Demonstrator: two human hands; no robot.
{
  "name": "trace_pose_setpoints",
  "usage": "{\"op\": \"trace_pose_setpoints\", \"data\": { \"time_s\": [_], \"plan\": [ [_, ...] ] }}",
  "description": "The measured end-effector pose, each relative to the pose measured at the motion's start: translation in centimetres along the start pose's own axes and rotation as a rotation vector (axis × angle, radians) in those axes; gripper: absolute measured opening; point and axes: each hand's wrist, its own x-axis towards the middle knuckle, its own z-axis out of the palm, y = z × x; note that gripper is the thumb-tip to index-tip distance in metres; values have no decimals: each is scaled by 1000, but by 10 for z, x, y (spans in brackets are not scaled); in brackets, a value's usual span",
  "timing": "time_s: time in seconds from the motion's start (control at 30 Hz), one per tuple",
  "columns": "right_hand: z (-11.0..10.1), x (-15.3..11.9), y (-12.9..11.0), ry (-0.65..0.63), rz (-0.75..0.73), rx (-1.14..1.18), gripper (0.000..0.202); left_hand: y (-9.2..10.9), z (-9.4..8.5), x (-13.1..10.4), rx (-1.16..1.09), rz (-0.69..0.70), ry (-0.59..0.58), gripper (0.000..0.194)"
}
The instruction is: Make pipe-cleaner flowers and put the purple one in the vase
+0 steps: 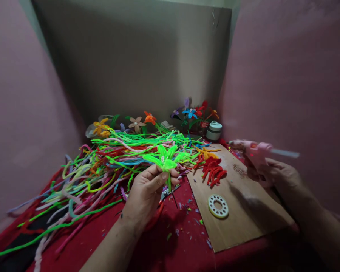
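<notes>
My left hand (155,183) pinches the stem of a bright green pipe-cleaner flower (167,160) between thumb and fingers, its petals spread upward. In my right hand (280,173) is a pink glue gun (259,155), its nozzle turned left toward the flower but well apart from it. A pale glue stick (285,152) sticks out of the gun's back end. Beneath my left hand lies a pair of scissors (164,194), partly hidden by the hand. A big pile of coloured pipe cleaners (102,166) spreads to the left.
A cardboard sheet (235,226) lies on the red cloth (184,230) at right. On it are a white ring-shaped spool (218,206) and red pipe-cleaner pieces (214,172). Finished flowers (190,113) and a white-lidded jar (214,131) stand at the back, near the grey wall.
</notes>
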Motion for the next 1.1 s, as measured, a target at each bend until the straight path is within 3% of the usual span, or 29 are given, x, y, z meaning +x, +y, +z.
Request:
{"op": "trace_pose_setpoints", "data": {
  "time_s": [0.07, 0.17, 0.3, 0.37, 0.5, 0.67, 0.8, 1.1],
  "plan": [
    [21, -5, -21, -97, 148, 344, 24, 1, -1, 0, -7, 24, 7, 6],
    [54, -8, -42, -267, 162, 594, 31, 5, -5, 0, -31, 51, 14, 7],
    [91, 0, -51, -618, 174, 616, 29, 13, -14, 5, -100, 104, 58, 8],
    [105, 3, -50, -715, 141, 595, 27, 16, -19, 7, -130, 129, 89, 9],
    [120, -1, -45, -647, 68, 357, 33, 17, -25, 12, -149, 158, 111, 10],
    [118, -12, -35, -534, 168, 132, 34, 12, -27, 13, -136, 142, 112, 9],
    [116, -14, -28, -478, 163, 71, 30, 9, -27, 13, -100, 136, 112, 9],
    [116, -17, -23, -506, 104, 41, 29, 6, -21, 12, -57, 133, 107, 7]
  ]
}}
